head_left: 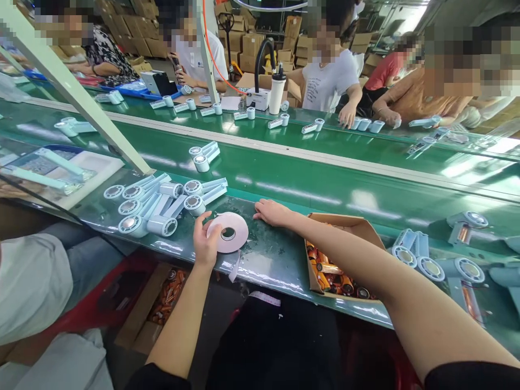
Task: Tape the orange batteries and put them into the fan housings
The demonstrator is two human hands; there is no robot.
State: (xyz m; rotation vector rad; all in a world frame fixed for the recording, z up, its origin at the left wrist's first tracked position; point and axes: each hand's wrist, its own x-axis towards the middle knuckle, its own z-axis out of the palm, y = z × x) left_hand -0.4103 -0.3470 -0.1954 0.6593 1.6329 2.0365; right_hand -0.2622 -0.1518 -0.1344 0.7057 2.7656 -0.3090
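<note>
My left hand [206, 241] grips the left side of a roll of pale pinkish-white tape [239, 234], thumb across its face. A loose strip of tape hangs from the roll over the bench edge. To its right, my right hand [275, 212] rests low at the belt side of the bench, its fingers curled together; what they hold, if anything, is hidden. Beneath my right forearm stands a cardboard box [311, 273] of orange cylindrical battery cells [330, 269]. Left of the tape lies a pile of light blue plastic housings [156, 203] with round heads and handles.
A green conveyor belt [284, 168] runs beyond the bench, carrying two more blue housings [203, 157]. More housings [430, 265] lie at the right. A slanted metal post [81, 86] rises at the left. Several co-workers sit opposite; a person's sleeve [32, 281] is close on my left.
</note>
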